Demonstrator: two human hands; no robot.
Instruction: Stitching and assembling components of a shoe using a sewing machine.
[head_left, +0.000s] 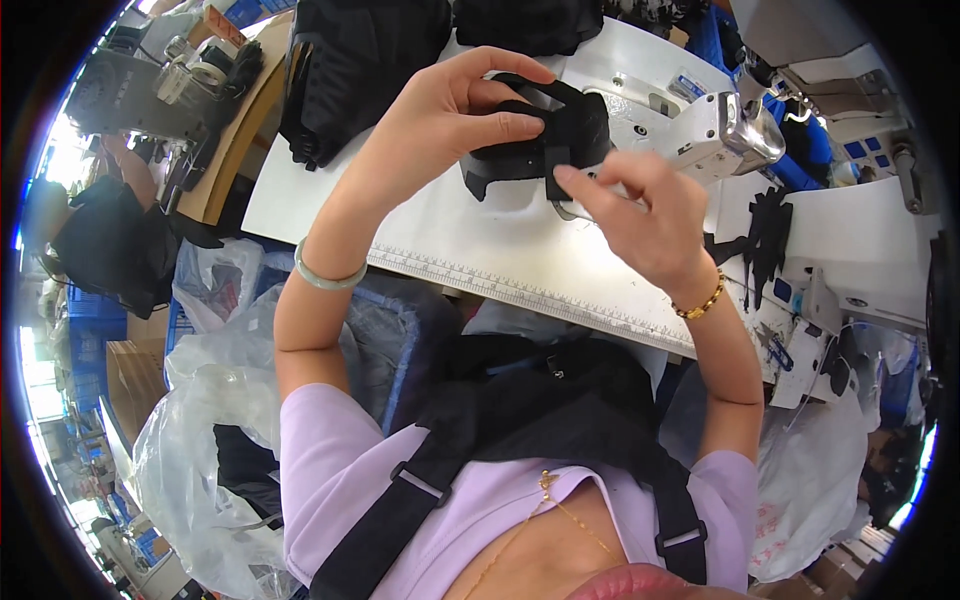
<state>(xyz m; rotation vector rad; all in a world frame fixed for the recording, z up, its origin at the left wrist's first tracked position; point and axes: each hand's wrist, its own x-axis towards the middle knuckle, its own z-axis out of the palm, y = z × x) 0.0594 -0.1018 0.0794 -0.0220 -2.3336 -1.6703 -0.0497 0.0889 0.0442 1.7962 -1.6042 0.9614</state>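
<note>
A small curved piece of black fabric [588, 125] with a narrow black strap [558, 186] is held over the white sewing table, beside the arm of a sewing machine. My left hand [455, 120] grips its left side, thumb in front and forefinger stretched along the top edge. At the right, my right hand [645, 205] has its thumb tip against the strap, with the other fingers curled and blurred by motion. Part of the fabric is hidden behind my left fingers.
Piles of black fabric [365, 70] lie at the table's far side. The white sewing machine [715, 135] stands to the right, near black strips [768, 240] and small snips [775, 345]. A ruler [480, 272] runs along the near edge. Plastic bags [200, 400] fill the lower left.
</note>
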